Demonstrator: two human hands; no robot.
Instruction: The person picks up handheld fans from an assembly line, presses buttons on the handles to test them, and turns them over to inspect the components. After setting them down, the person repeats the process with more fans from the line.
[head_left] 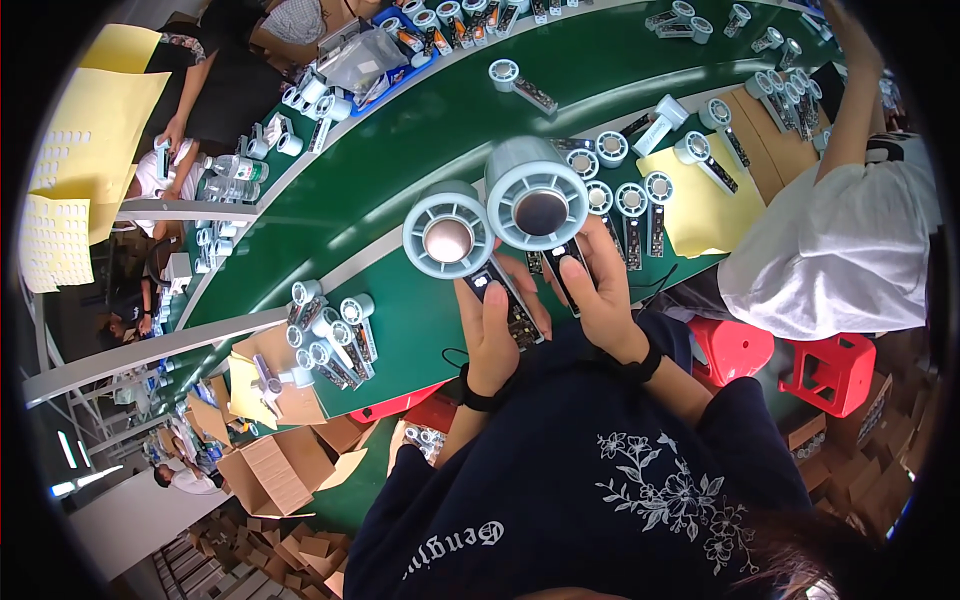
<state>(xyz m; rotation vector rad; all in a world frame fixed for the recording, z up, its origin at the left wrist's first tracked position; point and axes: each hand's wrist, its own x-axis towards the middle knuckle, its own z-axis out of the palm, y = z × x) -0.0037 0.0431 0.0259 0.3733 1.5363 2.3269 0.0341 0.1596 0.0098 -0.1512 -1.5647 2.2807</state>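
I hold two small handheld fans up in front of me, one in each hand, above a long green belt that curves away to the upper right. My left hand is wrapped around the dark handle of the left fan, fingers pressed together along the handle and the thumb lying flat on its front face. My right hand grips the handle of the right fan the same way, fingers curled behind it and the thumb pressing on the front. Both fan heads are round, pale grey-blue, with ribbed rings and a shiny disc at the centre, and they face me; the two heads touch side by side, the right one a little higher. Each of my wrists wears a black band. Just beyond my right hand, a row of fans like these lies on the belt, near a yellow sheet. More fans lie in a cluster on the belt to my left, beside open cardboard boxes. To my right sits a person in a white shirt on red stools, one arm raised over the belt. Across the belt at upper left, another person in dark clothes works beside yellow sheets.
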